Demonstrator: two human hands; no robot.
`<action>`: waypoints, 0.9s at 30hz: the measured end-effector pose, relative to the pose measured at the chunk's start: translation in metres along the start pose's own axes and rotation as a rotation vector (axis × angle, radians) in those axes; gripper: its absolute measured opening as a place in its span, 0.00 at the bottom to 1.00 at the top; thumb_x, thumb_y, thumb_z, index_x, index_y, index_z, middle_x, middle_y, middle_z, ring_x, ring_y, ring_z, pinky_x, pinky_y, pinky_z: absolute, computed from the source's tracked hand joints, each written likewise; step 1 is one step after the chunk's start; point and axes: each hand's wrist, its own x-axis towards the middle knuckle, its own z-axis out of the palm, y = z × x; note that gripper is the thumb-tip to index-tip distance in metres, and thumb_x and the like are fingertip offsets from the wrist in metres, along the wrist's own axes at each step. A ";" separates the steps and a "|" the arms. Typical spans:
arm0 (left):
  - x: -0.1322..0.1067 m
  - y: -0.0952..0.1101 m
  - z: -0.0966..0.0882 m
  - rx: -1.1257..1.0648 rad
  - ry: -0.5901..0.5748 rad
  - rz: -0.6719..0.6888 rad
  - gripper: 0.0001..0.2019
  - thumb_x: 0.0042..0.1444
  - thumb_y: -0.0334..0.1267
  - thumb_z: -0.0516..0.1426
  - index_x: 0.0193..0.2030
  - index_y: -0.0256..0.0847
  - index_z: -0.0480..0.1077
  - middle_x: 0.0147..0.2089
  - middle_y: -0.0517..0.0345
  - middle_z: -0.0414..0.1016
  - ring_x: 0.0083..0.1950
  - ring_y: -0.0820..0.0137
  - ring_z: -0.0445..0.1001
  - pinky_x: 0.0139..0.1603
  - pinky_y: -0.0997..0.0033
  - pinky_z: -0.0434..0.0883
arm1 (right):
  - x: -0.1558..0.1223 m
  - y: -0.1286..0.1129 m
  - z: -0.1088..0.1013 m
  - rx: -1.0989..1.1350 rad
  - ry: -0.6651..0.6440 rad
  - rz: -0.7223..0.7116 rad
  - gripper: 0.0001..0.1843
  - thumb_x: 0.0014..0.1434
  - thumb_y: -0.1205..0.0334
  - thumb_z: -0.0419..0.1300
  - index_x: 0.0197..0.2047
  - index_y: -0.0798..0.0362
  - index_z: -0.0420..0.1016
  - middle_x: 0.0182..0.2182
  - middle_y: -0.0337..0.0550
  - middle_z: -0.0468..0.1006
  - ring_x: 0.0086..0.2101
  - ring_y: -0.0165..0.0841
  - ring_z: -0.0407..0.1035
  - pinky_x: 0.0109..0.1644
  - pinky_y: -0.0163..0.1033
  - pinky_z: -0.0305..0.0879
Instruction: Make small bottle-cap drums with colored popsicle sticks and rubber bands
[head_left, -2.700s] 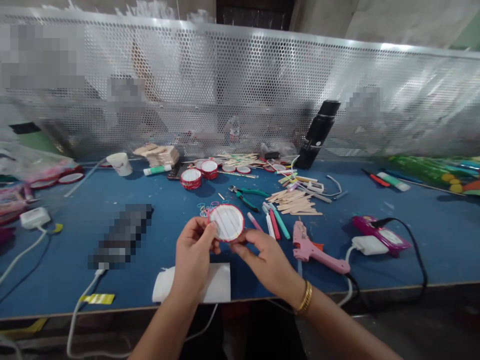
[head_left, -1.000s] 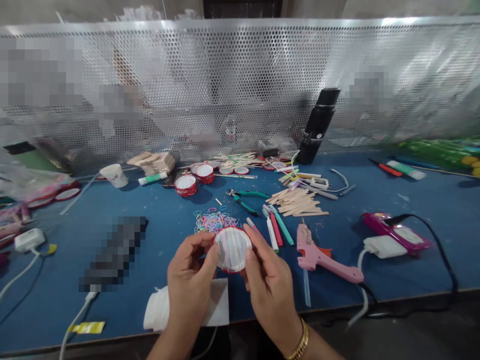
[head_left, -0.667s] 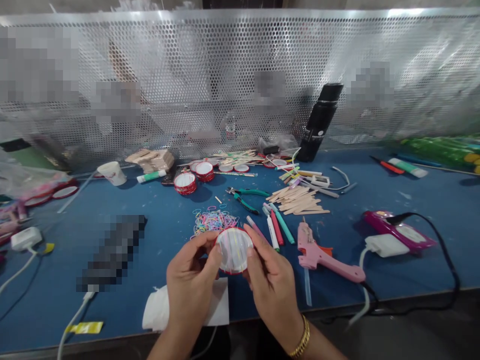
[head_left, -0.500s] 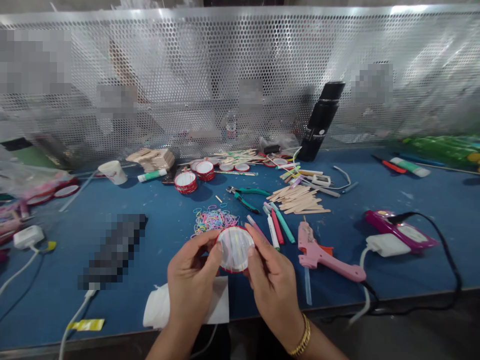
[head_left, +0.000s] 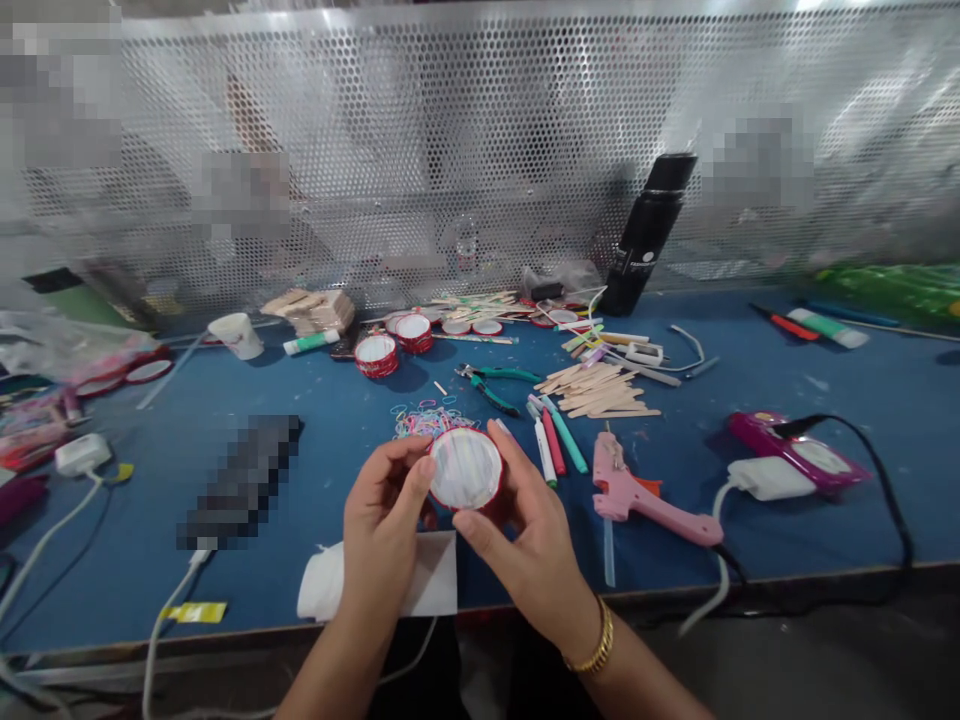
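Between both hands I hold a round, red-rimmed disc (head_left: 466, 470) with a pale, streaky face turned up to me. My left hand (head_left: 386, 510) grips its left edge, thumb on the rim and fingers curled behind. On the right edge my right hand (head_left: 525, 530) holds it too, its thumb at the lower rim. Just beyond the disc lies a pile of colourful small rubber bands (head_left: 431, 420), partly hidden. Under my left wrist is a white paper tissue (head_left: 435, 575). Several markers (head_left: 555, 440) lie right of the disc.
A pink glue gun (head_left: 630, 490) lies at the right, near a magenta device (head_left: 795, 455) with cables. Wooden sticks (head_left: 600, 390), teal-handled pliers (head_left: 495, 385) and stacked red-rimmed discs (head_left: 376, 356) lie farther back. A black bottle (head_left: 649, 235) stands by the perforated metal screen (head_left: 360, 130). A phone (head_left: 244, 480) lies left.
The disc has risen slightly and tilted in my hands. My right thumb has shifted from its face down to the lower rim. The camera view has moved a little.
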 end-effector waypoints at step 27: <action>0.012 0.003 -0.004 -0.322 -0.058 -0.361 0.15 0.38 0.44 0.77 0.33 0.40 0.86 0.37 0.48 0.87 0.28 0.69 0.77 0.25 0.73 0.74 | 0.000 -0.006 -0.007 0.546 -0.194 0.380 0.49 0.49 0.40 0.75 0.70 0.44 0.67 0.54 0.50 0.79 0.29 0.31 0.68 0.22 0.32 0.63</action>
